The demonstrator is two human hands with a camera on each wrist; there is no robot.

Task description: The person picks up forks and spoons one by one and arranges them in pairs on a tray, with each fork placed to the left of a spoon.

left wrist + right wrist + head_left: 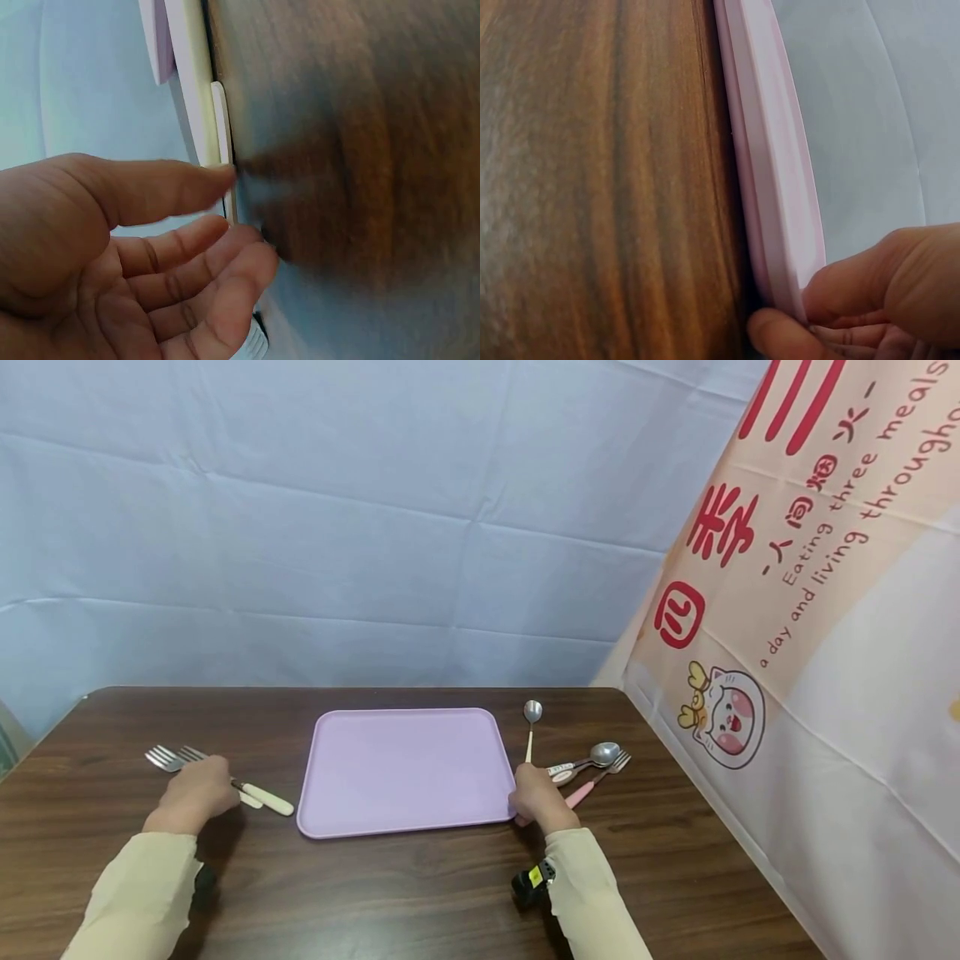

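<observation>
At the left of the table my left hand (197, 795) reaches down over two crossed forks, one with a pale yellow handle (267, 799) and one with a white handle (222, 124). In the left wrist view its thumb tip is right at the white handle, the other fingers are loosely bent, and a gap shows between thumb and index finger. The fork tines (165, 758) stick out beyond the hand. My right hand (538, 795) pinches the near right corner of a lilac tray (405, 768), thumb on the rim and a finger low against its side (761, 225).
Right of the tray lie a long-handled spoon (532, 712), another spoon (604, 753) among white handles, and a pink-handled fork (581, 793). A pale cloth (300, 527) hangs behind the table. A printed cloth (787, 652) borders the right edge.
</observation>
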